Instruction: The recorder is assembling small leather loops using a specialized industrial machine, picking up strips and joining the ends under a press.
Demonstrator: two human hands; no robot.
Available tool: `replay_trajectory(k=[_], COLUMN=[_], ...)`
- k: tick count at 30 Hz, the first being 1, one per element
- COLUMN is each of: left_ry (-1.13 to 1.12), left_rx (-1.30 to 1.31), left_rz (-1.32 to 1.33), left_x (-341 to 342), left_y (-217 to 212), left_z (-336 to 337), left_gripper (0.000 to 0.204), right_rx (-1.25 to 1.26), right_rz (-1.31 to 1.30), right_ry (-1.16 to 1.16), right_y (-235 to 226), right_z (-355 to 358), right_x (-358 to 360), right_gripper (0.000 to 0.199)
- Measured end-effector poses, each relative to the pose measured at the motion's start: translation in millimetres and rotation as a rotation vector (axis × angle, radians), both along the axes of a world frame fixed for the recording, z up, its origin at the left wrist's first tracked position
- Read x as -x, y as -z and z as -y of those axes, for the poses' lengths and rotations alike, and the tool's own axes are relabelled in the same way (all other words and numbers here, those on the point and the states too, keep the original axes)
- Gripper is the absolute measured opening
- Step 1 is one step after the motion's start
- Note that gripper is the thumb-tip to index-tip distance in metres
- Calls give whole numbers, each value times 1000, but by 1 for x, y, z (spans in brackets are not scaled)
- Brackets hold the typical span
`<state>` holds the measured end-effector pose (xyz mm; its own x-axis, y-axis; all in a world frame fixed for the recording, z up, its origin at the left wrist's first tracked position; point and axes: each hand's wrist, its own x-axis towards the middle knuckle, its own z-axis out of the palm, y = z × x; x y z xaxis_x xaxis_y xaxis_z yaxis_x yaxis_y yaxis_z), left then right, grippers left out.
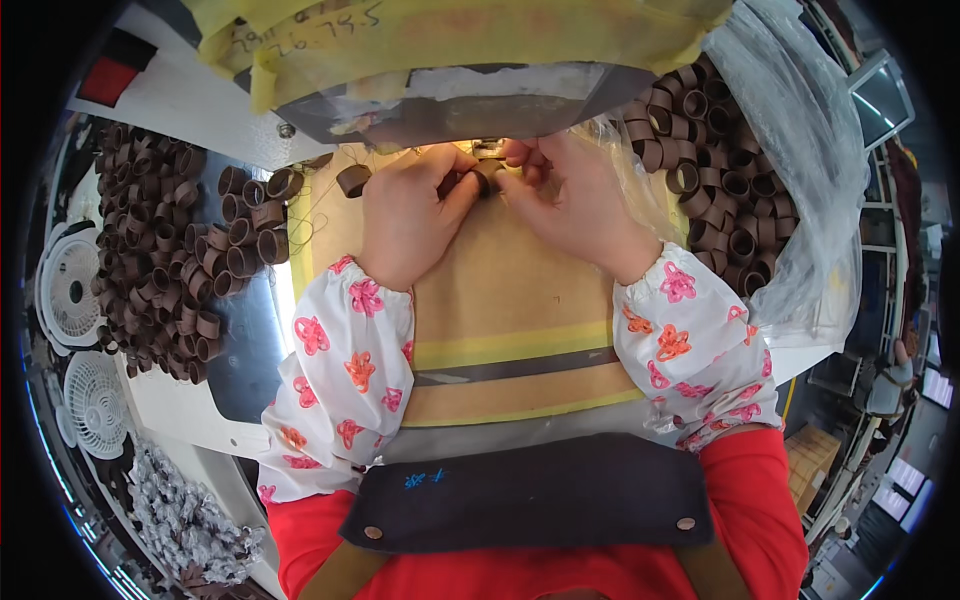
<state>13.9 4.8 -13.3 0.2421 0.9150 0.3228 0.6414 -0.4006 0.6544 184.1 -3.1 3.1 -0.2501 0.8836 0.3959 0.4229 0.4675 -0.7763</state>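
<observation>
A: Eyes on the small brown loop [487, 177], a leather-like band pinched at the far edge of the tan work pad [510, 290], right under the machine's metal foot [488, 149].

B: And both hands are on it. Left hand [408, 215] grips it from the left, thumb and fingers closed round it; right hand [572, 205] pinches the other side, fingertips bunched tight.

A: The exact seam is hard to make out, though, because the fingers hide most of the loop.

B: Spreading out: one loose brown loop [352, 179] lies just beside the left hand, a big heap of loops [165, 250] sits further left, and another batch fills the clear plastic bag [800, 160] on the right.

A: The risk, to my eye? Those fingertips sit very near the foot. A slip there could nip a finger.

B: Or the loop twists in that tight pinch and goes in crooked. The floral sleeve covers [340, 380] could also drag the nearby loose loop off the pad.
</observation>
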Motion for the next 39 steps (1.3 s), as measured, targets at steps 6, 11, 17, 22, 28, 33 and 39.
replay_trajectory(k=[6, 11, 17, 22, 28, 33, 39], left_ry=[-14, 103, 19, -70, -117, -129, -106], left_rx=[68, 163, 140, 21, 81, 104, 125], left_rz=[58, 222, 118, -58, -23, -36, -52], left_x=[-4, 1, -5, -8, -9, -6, -5], left_y=[-6, -1, -4, -6, -6, -4, -3], left_z=[5, 0, 4, -7, -11, -12, -13], left_gripper=[18, 25, 24, 24, 26, 28, 28], right_rx=[101, -123, -97, -108, -133, -143, -138], right_rz=[108, 71, 107, 154, 166, 191, 311], right_ry=[-17, -24, -34, 16, 18, 25, 91], right_y=[5, 14, 16, 7, 8, 7, 7], right_z=[1, -1, -1, -10, -19, -20, -17], right_x=[-10, -13, -13, -7, -6, -3, -4], right_gripper=[13, 10, 9, 8, 10, 11, 10])
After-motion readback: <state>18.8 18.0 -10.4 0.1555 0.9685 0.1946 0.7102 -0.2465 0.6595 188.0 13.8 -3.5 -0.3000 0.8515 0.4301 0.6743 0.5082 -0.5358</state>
